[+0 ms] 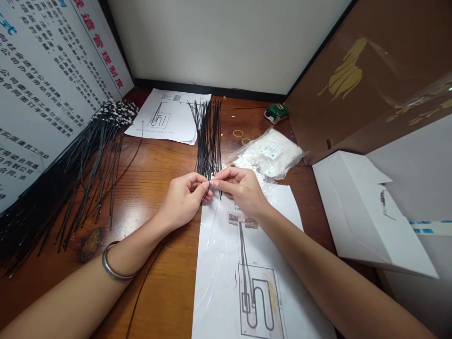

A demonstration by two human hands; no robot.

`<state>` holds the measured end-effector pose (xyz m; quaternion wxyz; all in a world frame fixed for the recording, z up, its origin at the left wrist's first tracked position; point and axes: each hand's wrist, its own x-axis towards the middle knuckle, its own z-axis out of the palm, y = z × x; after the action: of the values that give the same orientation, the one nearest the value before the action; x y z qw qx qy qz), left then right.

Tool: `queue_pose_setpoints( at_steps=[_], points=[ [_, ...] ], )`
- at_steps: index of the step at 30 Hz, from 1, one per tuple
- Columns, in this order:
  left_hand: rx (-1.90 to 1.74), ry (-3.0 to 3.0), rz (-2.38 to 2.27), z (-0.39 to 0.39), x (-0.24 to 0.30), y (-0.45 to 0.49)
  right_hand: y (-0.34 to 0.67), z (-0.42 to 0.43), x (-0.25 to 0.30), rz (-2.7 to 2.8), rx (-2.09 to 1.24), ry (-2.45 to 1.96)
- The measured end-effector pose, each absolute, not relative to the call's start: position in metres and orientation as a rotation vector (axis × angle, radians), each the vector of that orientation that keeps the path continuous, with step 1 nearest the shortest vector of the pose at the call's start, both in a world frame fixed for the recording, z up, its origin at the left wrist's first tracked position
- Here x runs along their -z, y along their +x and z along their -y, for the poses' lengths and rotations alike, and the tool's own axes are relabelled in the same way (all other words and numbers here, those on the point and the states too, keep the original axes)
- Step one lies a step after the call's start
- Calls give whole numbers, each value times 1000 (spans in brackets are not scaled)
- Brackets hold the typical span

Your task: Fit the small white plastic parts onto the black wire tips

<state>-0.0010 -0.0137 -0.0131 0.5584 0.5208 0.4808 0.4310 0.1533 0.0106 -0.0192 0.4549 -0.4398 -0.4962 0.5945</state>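
Note:
My left hand (185,195) and my right hand (242,188) meet fingertip to fingertip in the middle of the table. A thin black wire (144,282) runs from beneath my left wrist toward the lower edge; its end seems pinched in my left fingers. Between thumb and forefinger, my right hand grips a tiny white connector, mostly covered by the fingertips. Just beyond both hands lies a bundle of black wires (208,139). A clear plastic bag of small white connectors (273,153) sits behind my right hand. Below my hands is a printed wiring drawing (219,282).
At left lies a large pile of black wires with white connectors (84,160). Farther back are another drawing sheet (176,115), yellow rubber bands (238,133) and a green tape measure (277,113). A white box (370,212) and brown carton (370,70) stand at right.

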Motion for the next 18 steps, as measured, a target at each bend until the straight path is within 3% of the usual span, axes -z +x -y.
queue_pose_setpoints(
  at_steps=[18],
  points=[
    [-1033,1244,-1183,13,9,3,150,-11,19,1129,-1448,-1106]
  ],
)
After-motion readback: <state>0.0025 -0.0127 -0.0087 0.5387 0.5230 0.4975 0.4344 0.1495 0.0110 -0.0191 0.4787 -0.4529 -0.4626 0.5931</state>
